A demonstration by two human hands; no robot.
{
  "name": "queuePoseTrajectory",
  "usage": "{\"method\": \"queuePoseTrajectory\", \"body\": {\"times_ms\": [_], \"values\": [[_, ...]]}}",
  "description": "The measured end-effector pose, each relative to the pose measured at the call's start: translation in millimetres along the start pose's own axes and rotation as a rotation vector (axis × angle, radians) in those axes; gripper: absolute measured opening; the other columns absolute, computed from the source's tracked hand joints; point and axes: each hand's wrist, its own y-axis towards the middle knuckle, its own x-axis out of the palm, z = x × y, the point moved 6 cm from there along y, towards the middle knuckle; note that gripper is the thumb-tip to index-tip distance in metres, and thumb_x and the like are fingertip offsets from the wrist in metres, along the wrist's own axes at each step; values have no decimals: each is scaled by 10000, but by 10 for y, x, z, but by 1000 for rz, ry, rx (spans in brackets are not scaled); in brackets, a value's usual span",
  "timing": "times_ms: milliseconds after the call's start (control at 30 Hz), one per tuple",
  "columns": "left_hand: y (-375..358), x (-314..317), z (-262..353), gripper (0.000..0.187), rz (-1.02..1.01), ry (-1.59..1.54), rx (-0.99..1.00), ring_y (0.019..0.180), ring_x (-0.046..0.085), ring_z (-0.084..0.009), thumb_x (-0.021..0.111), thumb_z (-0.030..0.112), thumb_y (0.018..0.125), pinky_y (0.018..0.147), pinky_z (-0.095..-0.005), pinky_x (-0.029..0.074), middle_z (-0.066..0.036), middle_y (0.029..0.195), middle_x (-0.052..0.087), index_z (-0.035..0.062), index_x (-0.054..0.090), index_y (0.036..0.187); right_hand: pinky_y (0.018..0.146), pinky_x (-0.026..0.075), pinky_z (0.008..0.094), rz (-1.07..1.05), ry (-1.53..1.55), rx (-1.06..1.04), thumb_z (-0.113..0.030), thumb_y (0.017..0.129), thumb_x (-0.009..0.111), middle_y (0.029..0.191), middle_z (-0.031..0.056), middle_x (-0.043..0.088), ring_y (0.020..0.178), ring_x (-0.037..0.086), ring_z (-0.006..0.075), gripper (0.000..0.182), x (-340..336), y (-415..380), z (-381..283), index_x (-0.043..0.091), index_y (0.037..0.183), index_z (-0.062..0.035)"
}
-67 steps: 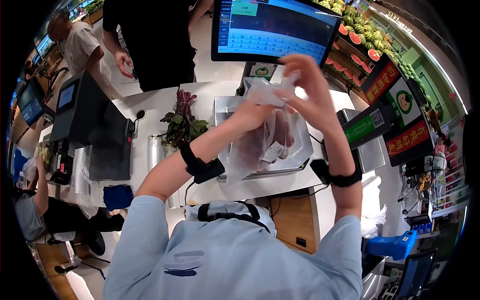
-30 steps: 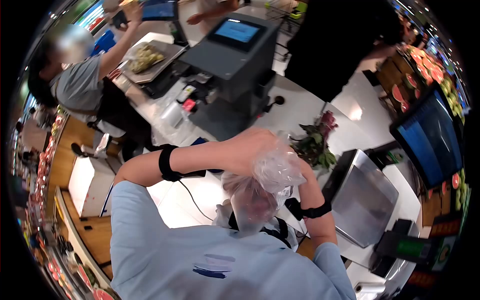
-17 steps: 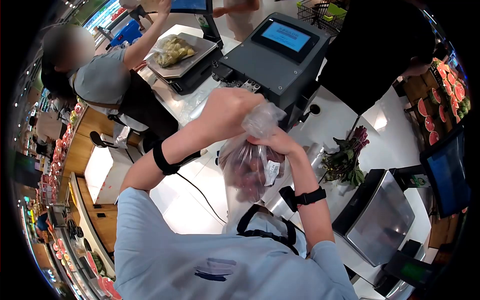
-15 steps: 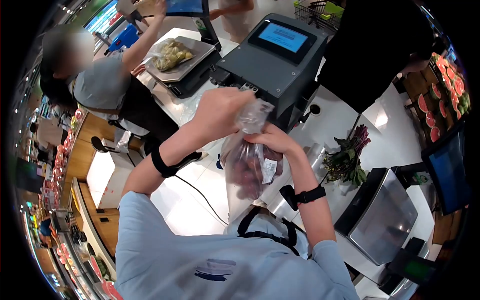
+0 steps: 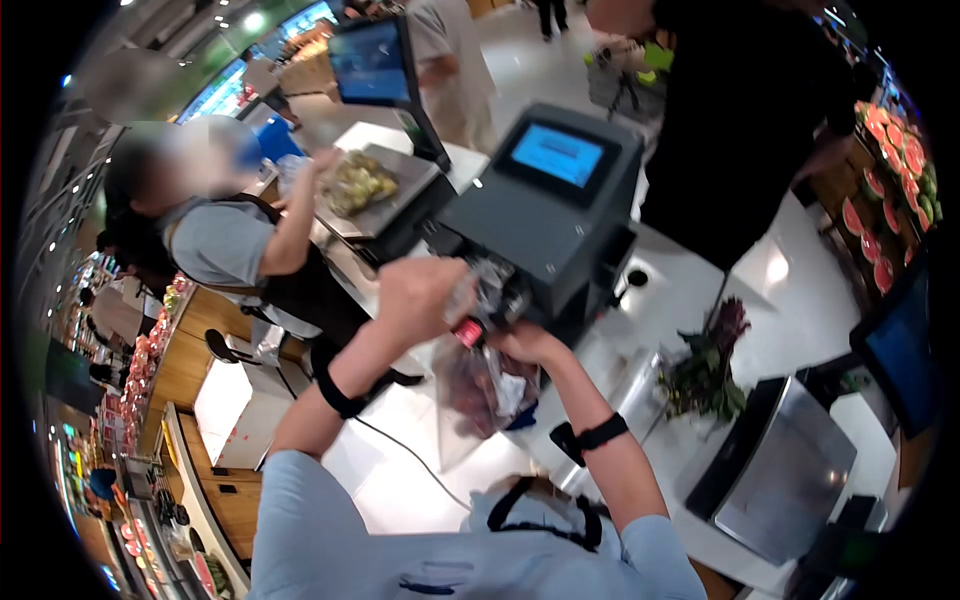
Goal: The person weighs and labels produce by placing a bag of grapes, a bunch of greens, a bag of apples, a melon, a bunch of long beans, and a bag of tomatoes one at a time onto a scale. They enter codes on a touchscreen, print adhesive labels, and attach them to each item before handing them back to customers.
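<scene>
A clear plastic bag [image 5: 480, 395] of dark red round fruit hangs below my hands, a white label on its side. My left hand [image 5: 425, 302] is closed around the bag's gathered top, at the front of a grey machine [image 5: 535, 215] with a lit blue screen. Just below and to the right, my right hand [image 5: 525, 342] grips the bag's neck with curled fingers. A small red patch [image 5: 468, 333] shows on the neck between the hands. Blur and my fingers hide where the plastic meets the machine.
At left, a co-worker [image 5: 225, 240] reaches to a bag of green produce [image 5: 358, 185] on a scale [image 5: 405, 190]. Leafy purple-stemmed greens [image 5: 705, 370] lie on the white counter to the right, near another scale [image 5: 790, 470]. A person in black [image 5: 740, 130] stands beyond the machine.
The gathered bag top has moved down and left against the machine's front, and a red patch now shows on its neck. The co-worker's raised arm has come down to the green produce bag.
</scene>
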Motion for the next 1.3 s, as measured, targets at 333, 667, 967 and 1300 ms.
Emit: {"method": "queuePoseTrajectory", "body": {"times_ms": [333, 667, 967, 1300], "values": [[78, -108, 593, 138, 50, -1, -7, 510, 536, -240, 592, 166, 666, 429, -340, 397, -51, 555, 492, 105, 469, 661, 634, 450, 290, -39, -53, -4, -363, 721, 673, 740, 87, 623, 655, 570, 153, 391, -266, -510, -149, 642, 896, -14], [1093, 34, 1391, 155, 92, -218, -60, 625, 556, -330, 608, 168, 755, 507, -377, 424, -131, 639, 527, 66, 497, 722, 966, 317, 300, 668, 59, -155, -314, 848, 524, 1231, 139, 491, 1137, 454, 201, 533, -1442, -2047, -255, 408, 1272, -14], [2101, 776, 1916, 316, 5, -719, -169, 694, 596, -192, 545, 262, 864, 651, -310, 463, -140, 786, 626, -6, 564, 1031, 979, 158, 646, 882, 1511, -176, -615, 825, 354, 1364, 93, 265, 1240, 280, 292, 720, -1459, -2766, 675, 246, 1341, -125], [2422, 1621, 2182, 190, -45, -1448, -455, 552, 474, -54, 563, 257, 863, 515, -188, 386, 7, 657, 528, 70, 534, 882, 991, 252, 568, 1209, 1400, -65, -366, 893, 424, 1405, 134, 201, 1322, 157, 279, 571, -1387, -3373, 1073, 257, 1337, -49]]}}
